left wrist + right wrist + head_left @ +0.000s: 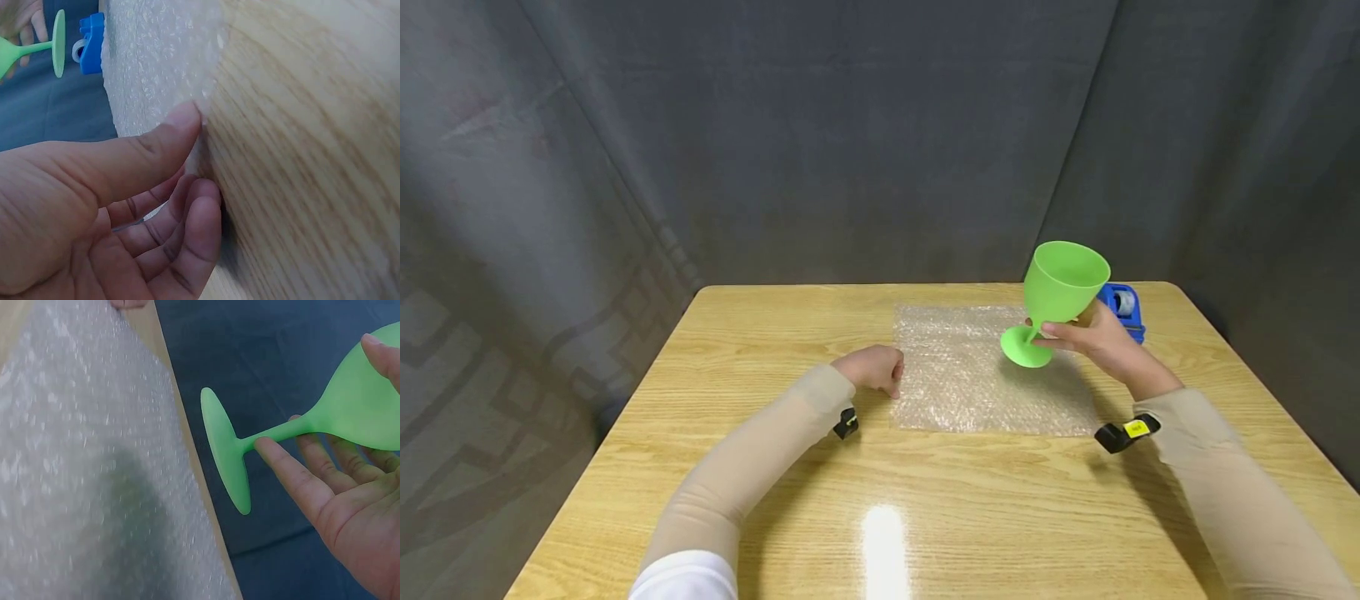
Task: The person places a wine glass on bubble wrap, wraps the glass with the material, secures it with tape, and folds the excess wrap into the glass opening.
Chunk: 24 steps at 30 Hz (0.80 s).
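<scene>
A lime-green plastic goblet (1062, 283) is held above the bubble wrap, slightly tilted, bowl upward. My right hand (1101, 340) grips it; in the right wrist view the fingers (294, 472) lie along the stem and under the bowl, with the thumb on the bowl. The goblet's round foot (225, 456) points toward the wrap. A flat sheet of bubble wrap (955, 375) lies on the table. At its left edge, my left hand (874, 368) pinches the border between thumb and curled fingers, as the left wrist view shows up close.
A blue tape dispenser (1131, 312) with a roll of tape stands at the back right, behind the right hand. The wooden table (760, 333) ends at a dark grey curtain (850, 167) along the back and sides.
</scene>
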Each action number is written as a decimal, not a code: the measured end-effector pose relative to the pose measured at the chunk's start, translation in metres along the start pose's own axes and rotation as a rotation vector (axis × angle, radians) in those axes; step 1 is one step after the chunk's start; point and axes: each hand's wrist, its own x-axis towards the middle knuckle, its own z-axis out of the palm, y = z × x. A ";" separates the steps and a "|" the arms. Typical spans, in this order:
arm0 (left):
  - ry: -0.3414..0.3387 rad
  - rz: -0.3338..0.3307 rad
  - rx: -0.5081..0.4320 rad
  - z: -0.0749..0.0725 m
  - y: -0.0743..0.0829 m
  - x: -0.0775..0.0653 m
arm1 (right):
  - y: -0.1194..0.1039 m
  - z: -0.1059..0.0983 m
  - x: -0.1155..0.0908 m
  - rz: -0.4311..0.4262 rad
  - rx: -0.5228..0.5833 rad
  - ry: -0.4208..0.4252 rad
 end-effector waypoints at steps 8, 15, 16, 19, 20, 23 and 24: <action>-0.013 -0.019 0.027 0.000 0.002 -0.001 | -0.006 0.032 0.010 0.027 0.072 -0.079; -0.006 -0.022 0.043 0.001 0.002 0.000 | -0.001 0.069 0.019 0.169 0.068 -0.107; -0.003 -0.022 0.047 0.002 0.002 0.001 | 0.001 0.074 0.020 0.193 0.083 -0.106; 0.001 -0.017 0.061 0.003 0.001 0.002 | 0.008 0.087 0.026 0.256 0.130 -0.110; 0.003 -0.015 0.070 0.003 0.001 0.003 | 0.011 0.090 0.027 0.275 0.140 -0.114; 0.005 -0.017 0.081 0.003 0.001 0.003 | 0.020 0.098 0.033 0.338 0.141 -0.116; 0.006 -0.019 0.084 0.003 0.001 0.003 | 0.023 0.100 0.036 0.362 0.134 -0.112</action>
